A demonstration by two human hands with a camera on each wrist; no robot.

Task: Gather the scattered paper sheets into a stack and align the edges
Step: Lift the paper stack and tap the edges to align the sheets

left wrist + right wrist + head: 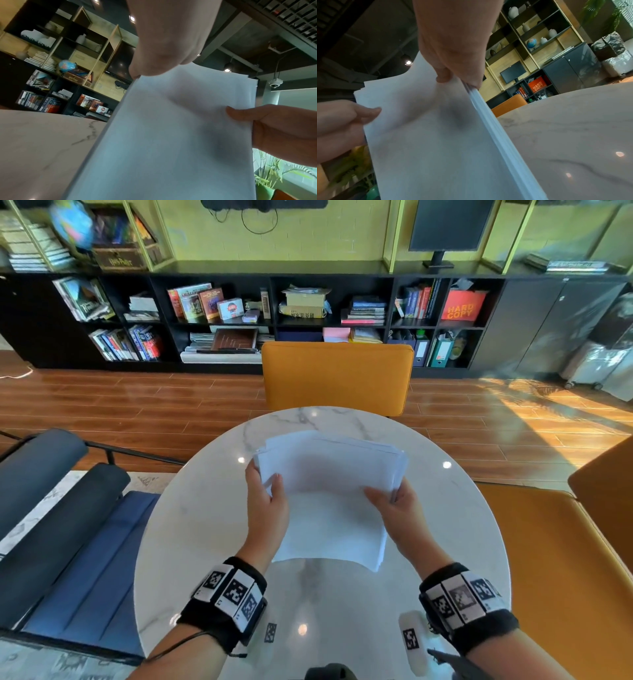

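Observation:
A stack of white paper sheets (329, 494) is held up above the round marble table (205, 529), tilted, its near edge curling down. My left hand (265, 494) grips the stack's left side, thumb on the top sheet and fingers behind. My right hand (394, 498) pinches the right side, thumb on top. The far corners of the sheets are fanned and uneven. In the left wrist view the stack (171, 135) fills the middle, with the right hand (267, 121) at its far side. The right wrist view shows the stack's layered edge (496, 135) under my fingers.
An orange chair (337, 374) stands behind the table, another orange seat (565, 570) to the right, and a blue chair (78, 559) to the left. Black bookshelves (239, 313) line the far wall. A white tagged object (412, 642) lies near my right wrist.

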